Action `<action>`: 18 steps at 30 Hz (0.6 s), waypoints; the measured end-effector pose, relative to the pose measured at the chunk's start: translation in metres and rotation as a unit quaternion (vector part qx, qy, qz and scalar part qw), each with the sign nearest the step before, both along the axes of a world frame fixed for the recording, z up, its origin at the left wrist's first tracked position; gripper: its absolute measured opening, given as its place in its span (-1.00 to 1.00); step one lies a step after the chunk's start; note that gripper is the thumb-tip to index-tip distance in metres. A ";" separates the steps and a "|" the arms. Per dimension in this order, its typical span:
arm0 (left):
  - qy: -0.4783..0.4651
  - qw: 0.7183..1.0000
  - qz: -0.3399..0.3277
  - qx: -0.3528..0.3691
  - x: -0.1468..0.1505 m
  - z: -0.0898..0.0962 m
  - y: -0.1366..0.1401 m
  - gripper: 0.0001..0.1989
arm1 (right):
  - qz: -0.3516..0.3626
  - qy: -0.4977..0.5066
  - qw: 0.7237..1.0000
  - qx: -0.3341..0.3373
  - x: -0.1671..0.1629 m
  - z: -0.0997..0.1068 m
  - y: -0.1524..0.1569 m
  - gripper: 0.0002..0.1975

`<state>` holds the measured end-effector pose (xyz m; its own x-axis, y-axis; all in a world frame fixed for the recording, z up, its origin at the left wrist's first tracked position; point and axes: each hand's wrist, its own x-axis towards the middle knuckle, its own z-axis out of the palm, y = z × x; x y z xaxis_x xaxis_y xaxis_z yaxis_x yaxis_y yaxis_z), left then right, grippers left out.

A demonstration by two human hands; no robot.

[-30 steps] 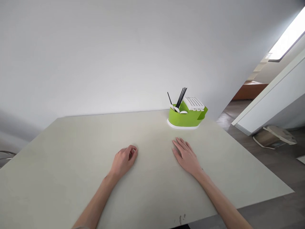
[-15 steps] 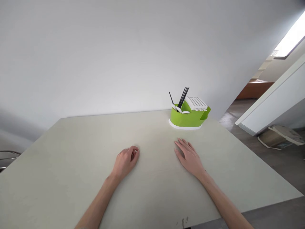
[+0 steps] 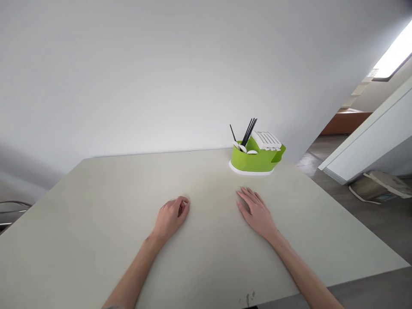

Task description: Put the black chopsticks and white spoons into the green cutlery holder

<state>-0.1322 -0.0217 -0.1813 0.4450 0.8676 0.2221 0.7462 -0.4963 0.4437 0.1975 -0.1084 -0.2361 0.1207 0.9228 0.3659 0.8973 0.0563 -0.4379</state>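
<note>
My left hand (image 3: 171, 216) rests on its side on the pale table (image 3: 112, 197), its fingers curled in and the thumb close to the index finger. I see nothing held in it. Flat on the table, palm down, lies my right hand (image 3: 256, 213), with its fingers stretched out. Beyond its fingertips, apart from them, stands a green cutlery holder (image 3: 252, 162) on a white base. Several black chopsticks (image 3: 249, 132) lean up out of its left part, beside white spoons (image 3: 242, 149). A slotted white block (image 3: 267, 140) sits on its right part.
A grey-white wall (image 3: 161, 77) rises along the table's far edge. Past the right edge are a grey floor (image 3: 370, 214), a white panel (image 3: 370, 128) and a see-through bin-like container (image 3: 376, 188). Dark marks (image 3: 247, 298) show near the front edge.
The whole view has shifted very slightly, with things sitting a little further right. Both hands keep their pose on the table.
</note>
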 end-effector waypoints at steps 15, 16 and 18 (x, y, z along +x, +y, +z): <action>0.007 1.000 -0.011 0.010 0.000 0.008 -0.003 -0.71 | 0.071 -0.027 0.995 -0.059 0.024 0.010 -0.017 -0.42; 0.006 1.000 -0.013 0.010 -0.001 0.009 -0.003 -0.71 | 0.064 -0.031 0.996 -0.062 0.029 0.010 -0.019 -0.41; 0.005 1.000 -0.017 0.011 -0.001 0.009 -0.004 -0.72 | 0.036 -0.037 0.997 -0.060 0.036 0.009 -0.020 -0.40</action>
<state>-0.1336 -0.0260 -0.1724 0.4757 0.8473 0.2360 0.7331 -0.5302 0.4259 0.2338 -0.1289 -0.2273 0.0285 0.9656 0.2584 0.9228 0.0739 -0.3781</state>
